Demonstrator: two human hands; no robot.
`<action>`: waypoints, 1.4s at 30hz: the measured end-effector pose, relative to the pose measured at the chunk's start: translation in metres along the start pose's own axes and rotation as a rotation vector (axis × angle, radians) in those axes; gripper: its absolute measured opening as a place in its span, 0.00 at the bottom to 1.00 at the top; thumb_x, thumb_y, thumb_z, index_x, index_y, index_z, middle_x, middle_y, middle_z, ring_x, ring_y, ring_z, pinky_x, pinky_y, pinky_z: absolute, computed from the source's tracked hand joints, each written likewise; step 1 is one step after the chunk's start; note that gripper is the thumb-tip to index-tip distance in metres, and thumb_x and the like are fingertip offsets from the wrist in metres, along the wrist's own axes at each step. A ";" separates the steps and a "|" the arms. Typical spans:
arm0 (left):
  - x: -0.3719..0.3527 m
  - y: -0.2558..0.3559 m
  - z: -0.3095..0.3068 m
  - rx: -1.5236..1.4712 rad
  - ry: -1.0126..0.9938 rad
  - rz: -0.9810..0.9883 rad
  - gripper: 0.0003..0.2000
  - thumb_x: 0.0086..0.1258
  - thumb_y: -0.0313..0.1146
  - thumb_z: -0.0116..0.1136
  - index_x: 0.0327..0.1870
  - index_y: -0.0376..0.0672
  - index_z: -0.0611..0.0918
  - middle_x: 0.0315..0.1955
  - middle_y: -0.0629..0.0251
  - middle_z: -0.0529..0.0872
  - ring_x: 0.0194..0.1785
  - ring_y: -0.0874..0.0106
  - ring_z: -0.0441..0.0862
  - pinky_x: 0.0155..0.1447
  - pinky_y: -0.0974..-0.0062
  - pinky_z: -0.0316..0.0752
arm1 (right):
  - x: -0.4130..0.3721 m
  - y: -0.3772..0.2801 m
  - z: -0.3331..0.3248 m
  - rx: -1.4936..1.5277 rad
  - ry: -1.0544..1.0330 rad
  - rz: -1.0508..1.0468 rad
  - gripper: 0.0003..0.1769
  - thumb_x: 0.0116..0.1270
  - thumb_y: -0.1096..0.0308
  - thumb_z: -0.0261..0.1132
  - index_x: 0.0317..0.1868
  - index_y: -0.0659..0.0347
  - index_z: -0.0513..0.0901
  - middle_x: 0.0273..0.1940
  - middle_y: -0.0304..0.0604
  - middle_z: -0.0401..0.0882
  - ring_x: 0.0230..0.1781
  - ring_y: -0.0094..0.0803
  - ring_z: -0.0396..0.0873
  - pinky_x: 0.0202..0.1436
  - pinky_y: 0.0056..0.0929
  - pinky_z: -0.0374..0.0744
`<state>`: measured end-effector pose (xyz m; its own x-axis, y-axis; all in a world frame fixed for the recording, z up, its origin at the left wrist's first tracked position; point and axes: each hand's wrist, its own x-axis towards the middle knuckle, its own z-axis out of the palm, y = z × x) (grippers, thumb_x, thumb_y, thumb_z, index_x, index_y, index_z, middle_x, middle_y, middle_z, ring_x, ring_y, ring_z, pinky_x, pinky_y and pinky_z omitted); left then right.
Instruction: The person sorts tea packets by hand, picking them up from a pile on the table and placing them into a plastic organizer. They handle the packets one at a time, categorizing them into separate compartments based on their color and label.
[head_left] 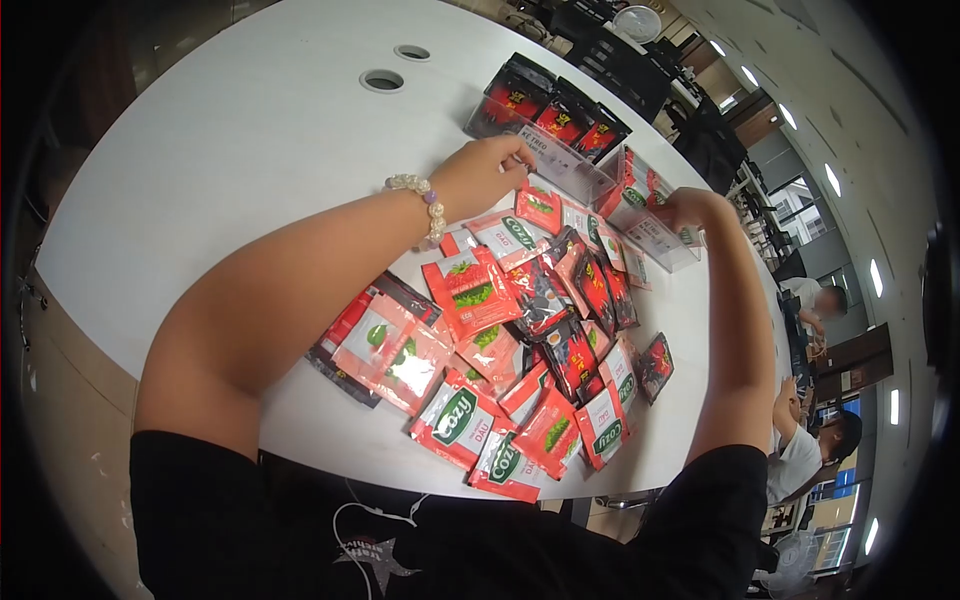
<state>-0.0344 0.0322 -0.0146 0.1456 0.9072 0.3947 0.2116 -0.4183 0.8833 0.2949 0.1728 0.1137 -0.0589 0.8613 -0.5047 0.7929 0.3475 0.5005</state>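
My left hand [487, 172], with a bead bracelet on the wrist, reaches to the near edge of a clear plastic box [560, 160] that holds dark red sachets; its fingers are closed on the top of a red sachet [538, 203]. Farther right, my right hand [690, 208] rests at a second clear box [660, 232] holding red and green sachets; whether it grips anything is hidden. Between my arms lies a loose pile of sachets [520, 340], red tea packets marked "cozy" and dark coffee packets.
The white table [250, 160] has two round cable holes [382, 80] at the far side. Its near edge runs just below the pile. Seated people [810, 450] and dark chairs are off to the right.
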 end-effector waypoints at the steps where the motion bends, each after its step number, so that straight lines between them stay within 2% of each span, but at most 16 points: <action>1: -0.001 0.001 0.000 -0.003 0.000 -0.004 0.10 0.61 0.33 0.55 0.41 0.41 0.79 0.30 0.61 0.83 0.34 0.69 0.80 0.41 0.73 0.73 | -0.004 -0.006 0.000 0.113 0.029 0.020 0.24 0.45 0.70 0.67 0.48 0.53 0.82 0.38 0.41 0.83 0.37 0.34 0.81 0.37 0.35 0.81; 3: -0.003 0.003 -0.001 0.010 0.010 -0.012 0.10 0.61 0.33 0.54 0.41 0.41 0.79 0.30 0.60 0.84 0.35 0.68 0.81 0.42 0.72 0.74 | -0.010 -0.017 0.003 0.338 0.087 0.050 0.25 0.48 0.67 0.68 0.51 0.49 0.81 0.42 0.40 0.82 0.39 0.33 0.80 0.37 0.37 0.83; 6: -0.003 0.001 -0.001 0.040 -0.032 0.020 0.09 0.68 0.29 0.44 0.44 0.39 0.77 0.29 0.63 0.82 0.34 0.79 0.78 0.38 0.79 0.71 | -0.009 -0.010 0.009 0.635 0.016 0.120 0.25 0.53 0.62 0.68 0.54 0.46 0.79 0.48 0.38 0.79 0.43 0.34 0.80 0.40 0.42 0.84; 10: 0.000 -0.003 0.000 0.049 -0.050 0.051 0.09 0.68 0.29 0.44 0.44 0.40 0.77 0.31 0.62 0.83 0.36 0.77 0.79 0.40 0.78 0.72 | -0.003 0.016 0.028 0.807 -0.141 0.274 0.28 0.58 0.64 0.64 0.61 0.43 0.72 0.51 0.44 0.77 0.43 0.36 0.80 0.41 0.45 0.84; 11: 0.001 -0.003 0.001 0.026 -0.041 0.038 0.09 0.66 0.30 0.47 0.43 0.39 0.77 0.30 0.62 0.82 0.35 0.74 0.79 0.41 0.76 0.72 | 0.005 0.028 0.034 0.818 -0.211 0.256 0.32 0.58 0.67 0.62 0.65 0.42 0.68 0.51 0.47 0.76 0.43 0.36 0.79 0.41 0.45 0.84; 13: 0.001 -0.001 0.002 -0.016 -0.023 0.010 0.10 0.63 0.33 0.52 0.40 0.39 0.79 0.28 0.61 0.82 0.35 0.67 0.80 0.43 0.72 0.73 | -0.006 0.021 0.034 0.769 -0.170 0.208 0.35 0.56 0.69 0.63 0.66 0.42 0.66 0.51 0.45 0.76 0.44 0.36 0.79 0.40 0.44 0.84; 17: 0.002 -0.004 0.002 -0.032 -0.031 0.036 0.09 0.63 0.33 0.52 0.40 0.39 0.79 0.28 0.60 0.82 0.35 0.68 0.80 0.43 0.72 0.73 | -0.026 -0.002 0.013 0.570 -0.091 0.105 0.39 0.51 0.74 0.65 0.66 0.46 0.66 0.46 0.41 0.79 0.41 0.32 0.79 0.41 0.37 0.82; 20: 0.003 -0.005 0.002 -0.039 -0.034 0.028 0.09 0.63 0.33 0.52 0.41 0.39 0.79 0.29 0.61 0.83 0.35 0.68 0.80 0.43 0.72 0.73 | 0.009 0.030 0.029 0.583 0.151 -0.132 0.34 0.45 0.75 0.68 0.58 0.56 0.75 0.38 0.42 0.80 0.37 0.31 0.79 0.39 0.31 0.79; 21: 0.003 -0.005 0.002 -0.035 -0.034 0.027 0.09 0.63 0.33 0.53 0.41 0.40 0.79 0.29 0.61 0.83 0.35 0.68 0.80 0.43 0.72 0.73 | 0.003 0.019 0.020 0.286 0.334 -0.060 0.24 0.42 0.74 0.72 0.44 0.65 0.79 0.30 0.45 0.79 0.33 0.34 0.77 0.37 0.30 0.75; 24: 0.002 0.001 0.000 -0.002 -0.072 -0.007 0.09 0.66 0.30 0.48 0.44 0.39 0.77 0.29 0.65 0.81 0.37 0.75 0.79 0.42 0.77 0.72 | -0.008 0.011 0.028 0.418 0.698 -0.036 0.19 0.42 0.67 0.73 0.35 0.65 0.79 0.31 0.51 0.81 0.32 0.41 0.80 0.35 0.35 0.76; 29: 0.003 0.000 -0.001 -0.030 -0.099 -0.019 0.10 0.68 0.28 0.45 0.46 0.38 0.75 0.29 0.66 0.80 0.36 0.79 0.78 0.41 0.80 0.71 | -0.005 0.015 0.057 0.581 0.642 0.143 0.25 0.47 0.57 0.75 0.38 0.62 0.74 0.32 0.50 0.81 0.30 0.39 0.80 0.34 0.32 0.76; 32: 0.003 0.003 0.000 -0.091 -0.110 -0.048 0.10 0.67 0.28 0.46 0.46 0.39 0.75 0.29 0.66 0.80 0.35 0.80 0.77 0.40 0.80 0.71 | 0.010 0.025 0.078 0.815 0.587 0.119 0.26 0.50 0.55 0.74 0.40 0.62 0.73 0.31 0.50 0.81 0.29 0.34 0.80 0.31 0.30 0.77; 33: 0.003 0.004 -0.001 -0.108 -0.119 -0.058 0.10 0.67 0.28 0.46 0.46 0.39 0.75 0.30 0.66 0.80 0.34 0.80 0.76 0.40 0.80 0.71 | 0.006 0.019 0.074 0.877 0.532 0.109 0.28 0.52 0.55 0.73 0.44 0.63 0.71 0.32 0.49 0.80 0.29 0.30 0.80 0.29 0.28 0.77; 36: 0.005 0.003 -0.001 -0.129 -0.123 -0.083 0.10 0.66 0.28 0.47 0.46 0.39 0.76 0.30 0.68 0.80 0.33 0.80 0.75 0.40 0.81 0.72 | 0.015 0.018 0.075 1.013 0.512 0.072 0.28 0.53 0.60 0.72 0.47 0.65 0.69 0.34 0.46 0.80 0.30 0.29 0.81 0.31 0.27 0.79; 37: 0.005 0.003 -0.001 -0.130 -0.127 -0.095 0.10 0.66 0.28 0.47 0.45 0.39 0.76 0.30 0.68 0.80 0.33 0.81 0.75 0.40 0.81 0.72 | 0.008 0.012 0.070 1.123 0.482 0.074 0.27 0.55 0.66 0.71 0.49 0.67 0.68 0.37 0.46 0.80 0.33 0.30 0.82 0.36 0.28 0.81; 42: 0.006 0.006 -0.002 -0.144 -0.120 -0.129 0.09 0.67 0.27 0.45 0.46 0.38 0.76 0.30 0.68 0.79 0.33 0.81 0.75 0.41 0.82 0.72 | -0.005 0.007 0.069 1.503 0.548 -0.050 0.26 0.57 0.75 0.67 0.54 0.66 0.66 0.45 0.49 0.78 0.42 0.32 0.81 0.46 0.28 0.81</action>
<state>-0.0338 0.0349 -0.0064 0.2419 0.9372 0.2511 0.0969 -0.2809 0.9548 0.3426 0.1452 0.0707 -0.0402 0.9987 -0.0310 0.6135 0.0002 -0.7897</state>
